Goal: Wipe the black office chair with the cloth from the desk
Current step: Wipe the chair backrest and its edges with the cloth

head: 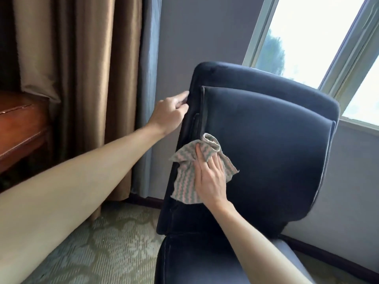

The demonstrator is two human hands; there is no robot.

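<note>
While the pink-and-grey zigzag-striped cloth (185,185) lies spread against the padded backrest of the dark velvety office chair (266,150), the right grip (211,177) covers its right part, fingers nearly straight, pressing it flat. The left grip (168,113), higher up, curls round the backrest's left edge.

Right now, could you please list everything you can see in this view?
chair: one, dark, centre, backrest towards the camera
cloth: one, pink-and-grey striped, on the backrest's left part
brown curtain: one, brown, left
blue-grey curtain: one, blue-grey, beside the brown one
window: one, pale frame, upper right
wooden furniture: one, reddish brown, far left
carpet: one, patterned greenish, floor
left grip: one, holds the chair's left edge
right grip: one, presses the cloth against the backrest
</note>
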